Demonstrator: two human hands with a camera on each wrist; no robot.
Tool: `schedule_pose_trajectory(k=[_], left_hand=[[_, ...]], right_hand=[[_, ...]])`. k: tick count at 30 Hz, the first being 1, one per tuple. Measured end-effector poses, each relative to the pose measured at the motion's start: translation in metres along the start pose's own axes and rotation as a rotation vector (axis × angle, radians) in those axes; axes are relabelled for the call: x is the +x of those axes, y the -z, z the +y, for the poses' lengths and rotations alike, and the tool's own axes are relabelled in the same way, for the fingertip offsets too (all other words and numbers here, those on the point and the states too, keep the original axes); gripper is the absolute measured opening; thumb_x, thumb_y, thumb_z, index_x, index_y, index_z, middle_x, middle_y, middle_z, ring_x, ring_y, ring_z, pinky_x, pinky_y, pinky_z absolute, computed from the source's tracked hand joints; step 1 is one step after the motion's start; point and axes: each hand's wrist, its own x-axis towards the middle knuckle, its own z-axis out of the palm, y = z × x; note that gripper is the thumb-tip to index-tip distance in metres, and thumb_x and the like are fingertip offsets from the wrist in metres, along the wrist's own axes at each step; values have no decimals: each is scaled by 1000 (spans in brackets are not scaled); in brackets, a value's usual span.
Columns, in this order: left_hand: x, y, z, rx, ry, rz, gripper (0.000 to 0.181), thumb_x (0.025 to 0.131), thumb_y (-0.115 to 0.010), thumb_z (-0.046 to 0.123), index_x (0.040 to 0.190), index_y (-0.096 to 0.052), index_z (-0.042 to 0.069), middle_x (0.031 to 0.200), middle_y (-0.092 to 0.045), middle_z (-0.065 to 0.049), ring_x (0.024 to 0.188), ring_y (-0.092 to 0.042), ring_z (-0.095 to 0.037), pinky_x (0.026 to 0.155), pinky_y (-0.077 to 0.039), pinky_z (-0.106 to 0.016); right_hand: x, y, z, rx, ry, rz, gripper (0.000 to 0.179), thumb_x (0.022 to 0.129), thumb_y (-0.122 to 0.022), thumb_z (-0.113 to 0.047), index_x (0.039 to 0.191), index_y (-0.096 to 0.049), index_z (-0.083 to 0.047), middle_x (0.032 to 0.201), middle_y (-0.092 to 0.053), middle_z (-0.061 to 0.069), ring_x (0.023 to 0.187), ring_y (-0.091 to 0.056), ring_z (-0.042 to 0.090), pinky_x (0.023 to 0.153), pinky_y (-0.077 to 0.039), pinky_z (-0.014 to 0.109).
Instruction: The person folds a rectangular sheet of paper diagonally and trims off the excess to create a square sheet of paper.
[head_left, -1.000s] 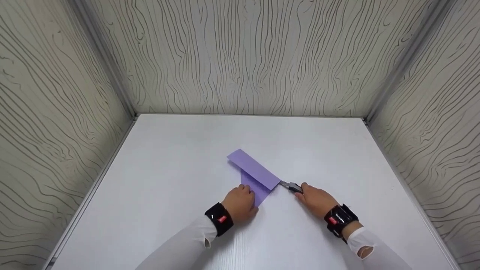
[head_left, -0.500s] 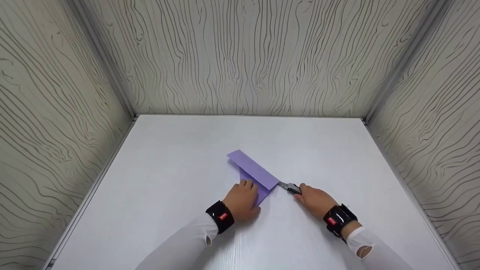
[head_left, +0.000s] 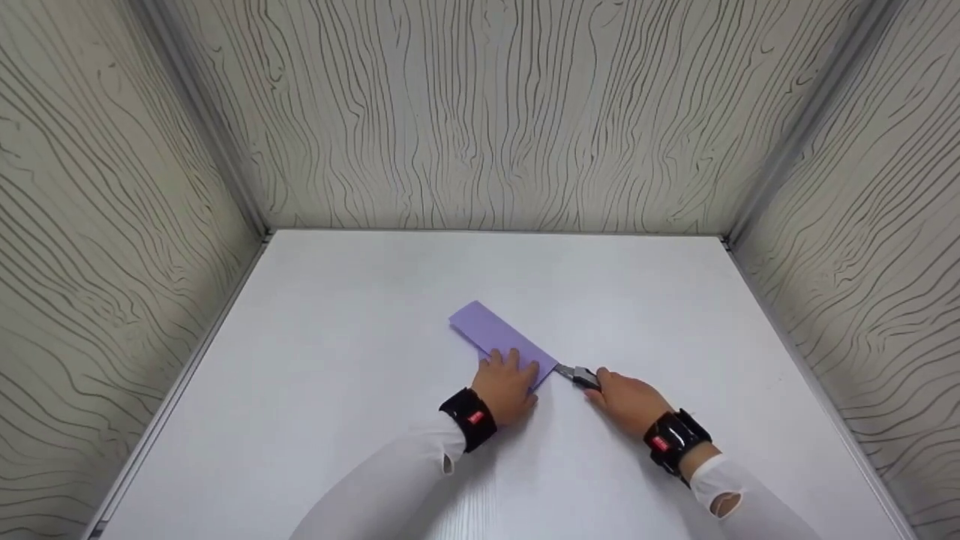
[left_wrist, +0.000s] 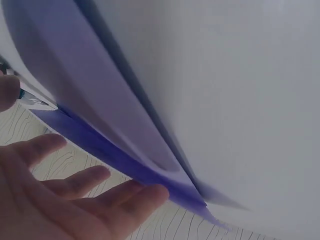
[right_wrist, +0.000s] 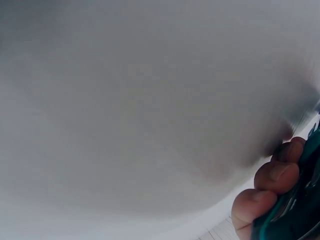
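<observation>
A folded sheet of purple paper (head_left: 484, 326) lies slantwise on the white table, its upper flap lying over the lower part. My left hand (head_left: 507, 386) rests on the flap's near edge, fingers spread and fairly straight. In the left wrist view, the fingers (left_wrist: 135, 205) show beside the paper's fold (left_wrist: 115, 100). My right hand (head_left: 630, 401) grips a utility knife (head_left: 587, 377) with a dark grey handle. Its blade points left, and the tip meets the paper's right corner at the fold. The right wrist view shows curled fingers (right_wrist: 277, 177) around the knife handle (right_wrist: 295, 210).
The white table (head_left: 360, 300) spreads out around the paper. Panels with a wood-grain line pattern (head_left: 480, 112) enclose it at the back and on both sides. Black bands (head_left: 469, 418) circle both wrists, below white sleeves (head_left: 390, 480).
My left hand has moved up and right from the lower part onto the flap, its fingers spreading. The flap now lies lower over the sheet. The right hand and knife have barely shifted.
</observation>
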Motion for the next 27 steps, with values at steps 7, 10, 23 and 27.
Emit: schedule_pose_trajectory(k=[7, 10, 23, 27], left_hand=[[-8, 6, 5, 21, 17, -50, 46, 106, -63, 42, 149, -64, 26, 134, -69, -16, 122, -66, -40, 99, -58, -50], [-9, 6, 5, 4, 12, -59, 44, 108, -61, 40, 150, -65, 27, 136, -68, -16, 123, -64, -40, 99, -59, -50], [-12, 7, -16, -17, -110, -158, 43, 104, -63, 26, 147, -64, 28, 135, -67, -15, 119, -63, -35, 101, -58, -49], [-11, 7, -27, -41, -156, -181, 35, 108, -61, 27, 142, -65, 30, 130, -66, -12, 114, -61, -30, 98, -58, -44]], right_hand=[[1, -3, 0, -52, 12, 37, 32, 108, -68, -32, 102, -54, -4, 73, -46, -1, 64, -46, 16, 57, -46, 39], [1, -1, 0, -41, -17, 26, 34, 107, -68, -36, 101, -54, -6, 72, -45, -1, 63, -45, 16, 56, -42, 36], [0, 2, -6, -110, -8, 15, 35, 106, -69, -41, 102, -56, -8, 70, -45, -3, 60, -43, 16, 54, -37, 33], [0, -1, -5, -99, -4, -8, 37, 105, -69, -43, 104, -57, -9, 71, -45, -3, 61, -44, 15, 54, -37, 32]])
